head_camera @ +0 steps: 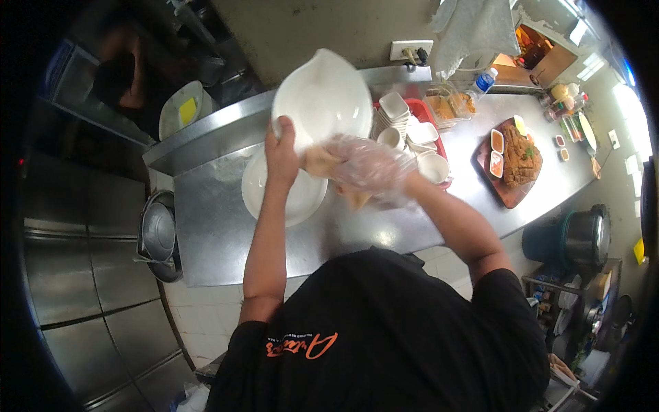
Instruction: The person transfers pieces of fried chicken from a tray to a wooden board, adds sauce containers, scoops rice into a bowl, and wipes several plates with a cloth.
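My left hand point(283, 154) grips the lower left rim of a white leaf-shaped bowl point(324, 98), its thumb on the inner face. The bowl is tilted up, its pointed tip away from me. My right hand point(360, 165), in a clear plastic glove and blurred, presses a tan cloth point(322, 162) at the bowl's lower right edge; part of the cloth hangs below the hand. Beneath the bowl, a white plate point(288, 206) lies on the stainless steel counter point(216, 242), partly hidden by my left forearm and the raised bowl.
Right of my hands, a red tray point(425, 113) holds stacked small white dishes point(395, 108). Beyond are plastic food containers point(445, 110), a water bottle point(485, 81) and a wooden board point(502, 189) with browned food and sauces. A metal ledge point(216, 123) edges the counter; another person point(134, 77) stands past it.
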Demonstrator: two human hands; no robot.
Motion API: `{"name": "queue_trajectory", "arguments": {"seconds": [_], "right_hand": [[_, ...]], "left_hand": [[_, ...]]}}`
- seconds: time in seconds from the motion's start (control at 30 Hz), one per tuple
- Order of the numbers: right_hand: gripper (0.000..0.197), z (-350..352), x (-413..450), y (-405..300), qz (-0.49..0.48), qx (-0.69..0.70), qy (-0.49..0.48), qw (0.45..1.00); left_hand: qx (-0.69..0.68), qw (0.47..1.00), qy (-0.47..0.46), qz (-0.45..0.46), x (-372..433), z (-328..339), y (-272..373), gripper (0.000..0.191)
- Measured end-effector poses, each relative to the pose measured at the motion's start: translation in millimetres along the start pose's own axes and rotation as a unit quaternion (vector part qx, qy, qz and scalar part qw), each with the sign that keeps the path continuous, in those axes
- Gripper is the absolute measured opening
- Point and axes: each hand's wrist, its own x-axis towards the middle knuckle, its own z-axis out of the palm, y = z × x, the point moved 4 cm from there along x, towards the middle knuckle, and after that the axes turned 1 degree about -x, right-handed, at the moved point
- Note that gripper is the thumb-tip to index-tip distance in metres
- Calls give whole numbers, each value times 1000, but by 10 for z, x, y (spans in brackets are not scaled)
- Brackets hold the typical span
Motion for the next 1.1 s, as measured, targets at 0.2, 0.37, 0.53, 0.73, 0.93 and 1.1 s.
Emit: {"name": "queue_trajectory", "arguments": {"seconds": [0.2,0.37,0.53,0.73,0.93,1.1], "right_hand": [[31,-611,126,-200,-217,-243,368,871],[39,-70,317,-167,-146,-381,-86,909],[25,-129,201,54,-240,-143,14,960],[35,-93,-79,-307,-200,14,47,979],[40,-144,-443,538,-142,-187,34,971],[51,-390,-466,187,34,175,125,976]], "left_hand": [[-48,999,-3,24,-53,-143,161,61],[-59,996,29,58,-18,-117,87,60],[-63,997,31,-45,-66,-96,-161,65],[-31,993,99,-55,71,-228,-196,75],[-40,991,126,-22,111,-1427,-882,67],[-254,966,14,-43,-453,-937,-204,71]]}}
